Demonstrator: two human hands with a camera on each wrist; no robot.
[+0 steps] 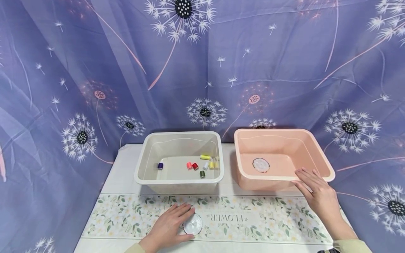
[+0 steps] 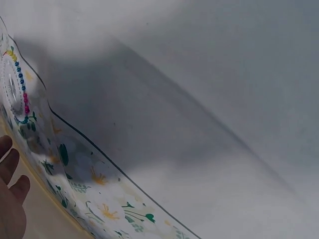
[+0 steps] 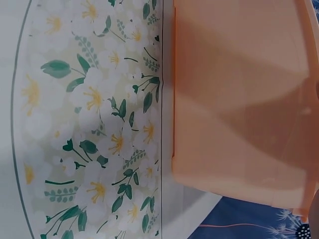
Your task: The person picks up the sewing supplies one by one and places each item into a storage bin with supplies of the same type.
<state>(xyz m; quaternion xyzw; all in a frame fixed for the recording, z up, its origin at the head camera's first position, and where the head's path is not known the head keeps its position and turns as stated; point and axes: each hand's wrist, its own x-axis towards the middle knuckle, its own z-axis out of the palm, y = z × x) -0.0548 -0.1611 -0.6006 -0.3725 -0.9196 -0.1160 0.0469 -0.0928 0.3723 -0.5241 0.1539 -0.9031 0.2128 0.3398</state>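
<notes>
My left hand [image 1: 171, 225] is low over the floral tablecloth band, its fingers extended beside a clear round wheel of bead-headed pins [image 1: 193, 224]; I cannot tell whether they touch. In the left wrist view, the same pin wheel [image 2: 15, 92] shows coloured heads round its rim, with the fingers [image 2: 10, 167] at the left edge. At the front right rim of the pink basin [image 1: 284, 178] is my right hand [image 1: 317, 193], fingers fairly straight and holding nothing visible. A second pin wheel [image 1: 261, 164] lies inside that basin. The right wrist view shows mainly the basin's outer wall [image 3: 239, 99].
A pale grey basin [image 1: 178, 182] stands left of the pink one. Inside are several thread spools, among them a purple spool [image 1: 160, 166], a red spool [image 1: 195, 166] and a dark green spool [image 1: 202, 174]. A blue dandelion-print curtain [image 1: 177, 70] hangs behind.
</notes>
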